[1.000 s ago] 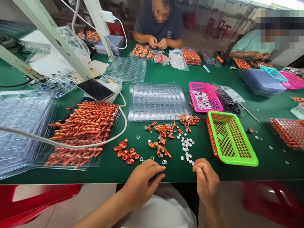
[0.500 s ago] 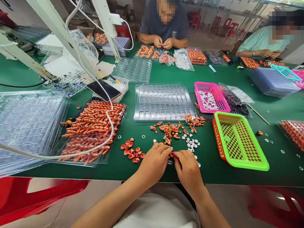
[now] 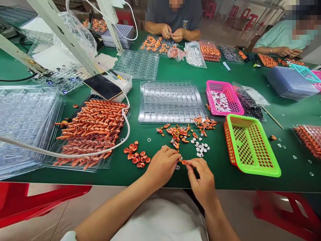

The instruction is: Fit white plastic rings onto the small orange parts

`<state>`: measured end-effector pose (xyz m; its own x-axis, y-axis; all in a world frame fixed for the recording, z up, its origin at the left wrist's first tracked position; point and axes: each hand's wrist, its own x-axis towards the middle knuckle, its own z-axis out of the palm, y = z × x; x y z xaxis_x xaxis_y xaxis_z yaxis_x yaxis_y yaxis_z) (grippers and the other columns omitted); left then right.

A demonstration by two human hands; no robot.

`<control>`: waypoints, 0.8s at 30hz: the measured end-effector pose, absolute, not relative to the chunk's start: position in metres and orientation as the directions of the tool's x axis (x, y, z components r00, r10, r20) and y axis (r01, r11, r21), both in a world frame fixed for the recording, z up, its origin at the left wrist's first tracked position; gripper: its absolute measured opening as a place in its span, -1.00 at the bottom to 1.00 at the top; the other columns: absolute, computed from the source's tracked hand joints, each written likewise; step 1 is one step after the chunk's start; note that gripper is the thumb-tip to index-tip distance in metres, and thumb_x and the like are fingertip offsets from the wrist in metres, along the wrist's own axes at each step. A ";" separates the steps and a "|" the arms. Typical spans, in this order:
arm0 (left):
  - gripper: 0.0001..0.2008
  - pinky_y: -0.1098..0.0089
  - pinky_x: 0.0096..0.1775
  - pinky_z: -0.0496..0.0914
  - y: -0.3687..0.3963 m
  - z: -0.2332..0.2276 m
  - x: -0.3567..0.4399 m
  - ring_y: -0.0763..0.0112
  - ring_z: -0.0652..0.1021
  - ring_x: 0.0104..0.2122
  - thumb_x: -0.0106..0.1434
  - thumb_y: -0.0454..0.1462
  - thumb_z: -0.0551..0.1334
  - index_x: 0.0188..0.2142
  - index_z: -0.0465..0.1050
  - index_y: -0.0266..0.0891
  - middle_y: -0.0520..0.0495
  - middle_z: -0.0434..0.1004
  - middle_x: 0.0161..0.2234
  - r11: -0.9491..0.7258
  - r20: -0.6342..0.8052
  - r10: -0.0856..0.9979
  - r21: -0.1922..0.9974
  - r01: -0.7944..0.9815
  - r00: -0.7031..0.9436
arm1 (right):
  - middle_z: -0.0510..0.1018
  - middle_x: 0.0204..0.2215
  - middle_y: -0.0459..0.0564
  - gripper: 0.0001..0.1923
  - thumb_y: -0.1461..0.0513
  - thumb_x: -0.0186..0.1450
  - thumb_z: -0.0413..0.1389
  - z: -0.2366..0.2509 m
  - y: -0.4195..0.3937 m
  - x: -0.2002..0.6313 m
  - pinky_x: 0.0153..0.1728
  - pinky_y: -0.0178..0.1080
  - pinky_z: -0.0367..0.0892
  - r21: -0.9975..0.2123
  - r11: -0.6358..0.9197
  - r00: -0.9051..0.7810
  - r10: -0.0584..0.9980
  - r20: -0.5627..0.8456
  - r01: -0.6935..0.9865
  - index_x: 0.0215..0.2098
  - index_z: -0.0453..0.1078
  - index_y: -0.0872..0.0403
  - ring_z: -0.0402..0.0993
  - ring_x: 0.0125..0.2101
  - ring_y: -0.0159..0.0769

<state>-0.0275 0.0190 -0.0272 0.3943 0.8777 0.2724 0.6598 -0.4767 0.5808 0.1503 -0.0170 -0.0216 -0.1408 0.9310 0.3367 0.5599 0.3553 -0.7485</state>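
Observation:
My right hand (image 3: 202, 175) pinches a small round orange cup-shaped part (image 3: 184, 162) between thumb and fingertips. Close against it, my left hand (image 3: 162, 166) holds a small orange and yellow piece (image 3: 180, 159) in its fingertips, mostly hidden by the fingers. Left of my hands lies a loose group of orange cups (image 3: 136, 154). Beyond the hands are scattered orange and yellow curved pieces (image 3: 177, 132). White discs (image 3: 200, 148) lie just past my right hand, and thin white rings (image 3: 177, 167) sit between both hands.
Stacked clear trays (image 3: 22, 124), a tray of orange parts (image 3: 92, 124), a phone (image 3: 103, 86) and a white cable (image 3: 75, 155) stand left. Ahead is an empty-celled clear tray (image 3: 170, 102). Pink (image 3: 238, 100) and green (image 3: 272, 167) baskets stand right. Two people work across the table.
My hands have drawn slightly apart, and the orange cup in my right fingertips shows more fully. The whole view has shifted a little, with the table appearing higher.

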 end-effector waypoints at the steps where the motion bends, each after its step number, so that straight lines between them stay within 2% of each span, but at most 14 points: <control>1: -0.83 0.25 -0.22 0.47 0.019 -0.027 -0.027 0.25 0.44 -0.25 0.33 -0.41 0.18 -0.19 0.56 -0.28 -0.11 0.64 -0.24 -0.475 0.275 0.879 0.587 0.656 0.390 | 0.53 -0.28 0.00 -0.84 0.36 0.39 0.05 -0.020 -0.018 0.150 -0.23 -0.18 0.37 -0.785 0.323 -0.130 0.945 0.301 0.528 -0.15 0.43 0.03 0.46 -0.25 -0.24; 5: -0.84 0.27 -0.25 0.44 0.020 -0.024 -0.027 0.27 0.44 -0.28 0.31 -0.43 0.19 -0.30 0.55 -0.27 -0.10 0.62 -0.30 -0.456 0.260 0.888 0.597 0.659 0.380 | 0.57 -0.27 -0.02 -0.87 0.24 0.39 0.09 -0.017 -0.019 0.148 -0.30 -0.24 0.39 -0.925 0.087 -0.056 0.996 0.072 0.370 -0.18 0.48 0.01 0.50 -0.28 -0.26; 8: -0.83 0.28 -0.27 0.42 0.021 -0.024 -0.027 0.27 0.44 -0.30 0.32 -0.40 0.18 -0.35 0.53 -0.25 -0.10 0.61 -0.34 -0.455 0.256 0.889 0.593 0.664 0.381 | 0.61 -0.25 -0.01 -0.86 0.16 0.36 0.15 -0.018 -0.019 0.152 -0.28 -0.24 0.42 -0.982 -0.090 0.038 0.996 -0.085 0.166 -0.18 0.51 0.01 0.53 -0.25 -0.23; 11: -0.85 0.27 -0.26 0.44 0.021 -0.025 -0.027 0.26 0.44 -0.28 0.33 -0.38 0.18 -0.32 0.53 -0.25 -0.11 0.61 -0.33 -0.462 0.261 0.885 0.594 0.659 0.385 | 0.62 -0.29 0.01 -0.83 0.13 0.30 0.21 -0.021 -0.017 0.159 -0.28 -0.23 0.41 -0.983 -0.179 0.096 0.979 -0.181 -0.029 -0.20 0.53 0.03 0.52 -0.27 -0.23; 14: -0.84 0.23 -0.23 0.45 0.018 -0.023 -0.028 0.23 0.46 -0.25 0.34 -0.40 0.17 -0.23 0.54 -0.26 -0.14 0.61 -0.28 -0.454 0.254 0.888 0.607 0.652 0.382 | 0.58 -0.39 0.00 -0.81 0.11 0.25 0.26 -0.021 -0.016 0.164 -0.43 -0.29 0.32 -0.950 -0.229 0.076 0.965 -0.250 -0.212 -0.25 0.55 0.06 0.42 -0.43 -0.33; 17: -0.78 0.10 -0.04 0.43 0.012 -0.013 -0.030 0.23 0.51 -0.17 0.34 -0.39 0.17 -0.07 0.51 -0.24 -0.17 0.60 -0.16 -0.428 0.277 0.900 0.710 0.559 0.336 | 0.51 -0.46 -0.01 -0.80 0.11 0.20 0.29 -0.017 -0.018 0.165 -0.53 -0.32 0.20 -0.890 -0.285 0.020 0.950 -0.312 -0.355 -0.31 0.55 0.08 0.31 -0.50 -0.38; 19: -0.74 0.07 0.05 0.40 0.008 -0.005 -0.030 0.26 0.54 -0.15 0.31 -0.35 0.23 -0.01 0.49 -0.21 -0.16 0.61 -0.10 -0.327 0.204 0.928 0.848 0.417 0.313 | 0.47 -0.47 -0.02 -0.80 0.11 0.20 0.29 -0.014 -0.020 0.163 -0.52 -0.30 0.19 -0.858 -0.309 -0.029 0.945 -0.326 -0.410 -0.32 0.54 0.08 0.28 -0.50 -0.37; 21: -0.72 0.17 -0.05 0.48 0.006 0.002 -0.028 0.28 0.58 -0.18 0.27 -0.30 0.29 -0.02 0.51 -0.20 -0.15 0.62 -0.10 -0.111 0.029 0.945 0.966 0.234 0.327 | 0.44 -0.48 -0.03 -0.81 0.11 0.21 0.27 -0.013 -0.023 0.160 -0.50 -0.28 0.20 -0.838 -0.321 -0.080 0.944 -0.320 -0.441 -0.32 0.52 0.07 0.27 -0.50 -0.36; 24: -0.80 0.27 -0.19 0.54 0.007 0.007 -0.023 0.28 0.62 -0.26 0.21 -0.23 0.34 -0.18 0.58 -0.26 -0.15 0.65 -0.23 0.204 -0.180 0.926 0.978 -0.038 0.333 | 0.42 -0.48 -0.03 -0.79 0.10 0.23 0.24 -0.014 -0.027 0.155 -0.49 -0.26 0.21 -0.832 -0.332 -0.117 0.942 -0.314 -0.445 -0.31 0.50 0.08 0.25 -0.50 -0.35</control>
